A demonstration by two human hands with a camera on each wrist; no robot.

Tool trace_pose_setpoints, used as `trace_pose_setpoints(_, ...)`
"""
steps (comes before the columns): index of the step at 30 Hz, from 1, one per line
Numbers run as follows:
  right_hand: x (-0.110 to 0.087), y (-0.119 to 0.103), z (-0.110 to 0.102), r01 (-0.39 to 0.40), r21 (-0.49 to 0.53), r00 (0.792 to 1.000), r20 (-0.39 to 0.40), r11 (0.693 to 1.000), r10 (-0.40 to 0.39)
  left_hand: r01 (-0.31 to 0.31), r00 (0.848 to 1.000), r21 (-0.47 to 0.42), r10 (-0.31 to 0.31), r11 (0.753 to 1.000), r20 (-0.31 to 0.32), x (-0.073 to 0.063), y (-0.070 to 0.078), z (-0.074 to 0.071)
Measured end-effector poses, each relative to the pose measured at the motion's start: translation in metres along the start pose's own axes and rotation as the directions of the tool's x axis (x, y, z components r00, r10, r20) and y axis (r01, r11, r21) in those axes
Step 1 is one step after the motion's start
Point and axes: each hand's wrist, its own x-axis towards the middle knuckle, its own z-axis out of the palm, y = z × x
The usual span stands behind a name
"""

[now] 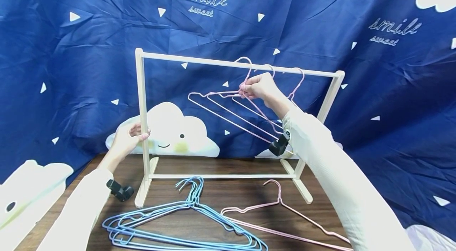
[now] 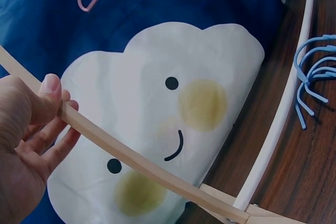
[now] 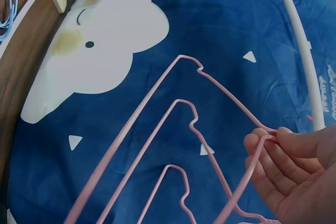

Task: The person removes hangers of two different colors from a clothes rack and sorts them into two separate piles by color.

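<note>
My right hand [image 1: 261, 88] pinches a pink hanger [image 1: 217, 113] just under its hook, and that hook lies over the top rail [image 1: 199, 60] of a wooden rack. Two more pink hangers hang to its right; one hook [image 1: 300, 75] shows beyond my wrist. In the right wrist view, thumb and fingers [image 3: 286, 163] close on the hanger's neck [image 3: 270, 134]. My left hand [image 1: 130, 136] holds the rack's left post [image 1: 144, 116], thumb in front and fingers behind, as the left wrist view also shows at the post [image 2: 105, 142].
Several blue hangers [image 1: 194, 207] lie piled on the dark wooden table [image 1: 221, 166] before the rack. Pink hangers [image 1: 279, 199] lie to their right, partly under my right sleeve. The rack's lower bar [image 1: 221, 176] runs behind them. A blue cloud-print curtain [image 1: 89, 69] hangs at the back.
</note>
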Motion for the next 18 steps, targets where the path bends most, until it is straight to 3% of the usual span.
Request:
trace_pose_setpoints(8, -0.016, 0.001, -0.017, 0.090, 0.099, 0.996, 0.011, 0.991, -0.092, 0.011, 1.000, -0.011, -0.011, 1.000, 0.007, 0.001, 0.000, 0.000)
trace_pose_setpoints(12, -0.026, 0.006, -0.027, 0.138, 0.060, 0.990, 0.030, 0.989, -0.140, 0.027, 1.000, -0.021, -0.027, 0.999, 0.011, 0.001, -0.001, 0.000)
trace_pose_setpoints(18, -0.044, 0.026, -0.034, 0.160, 0.015, 0.985, 0.065, 0.987, -0.161, -0.043, 0.999, -0.026, 0.043, 0.999, 0.014, 0.002, -0.006, 0.001)
